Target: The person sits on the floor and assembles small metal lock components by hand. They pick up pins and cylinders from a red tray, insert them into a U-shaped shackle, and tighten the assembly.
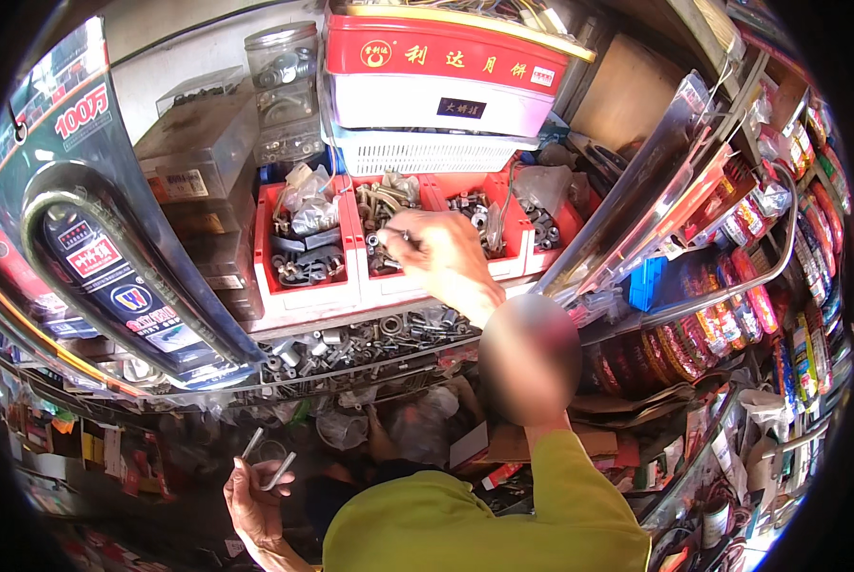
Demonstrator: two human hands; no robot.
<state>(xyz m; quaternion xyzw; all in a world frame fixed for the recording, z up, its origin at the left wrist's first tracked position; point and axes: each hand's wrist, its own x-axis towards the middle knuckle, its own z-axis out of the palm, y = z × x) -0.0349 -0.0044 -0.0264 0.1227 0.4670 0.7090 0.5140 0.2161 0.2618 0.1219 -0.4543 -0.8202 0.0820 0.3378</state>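
A person in a yellow-green top (465,524) stands among hardware shelves, and whose the two visible hands are cannot be told for sure. At about twelve o'clock, the upper hand (446,257) pinches a small grey metal bolt (381,238) over a red plastic bin (389,272) of dull steel fasteners. At seven o'clock, the lower hand (252,500) is closed around a bent, smooth metal U-bolt (272,469) with two straight legs.

Red bins (305,286), grey bolts (381,205)
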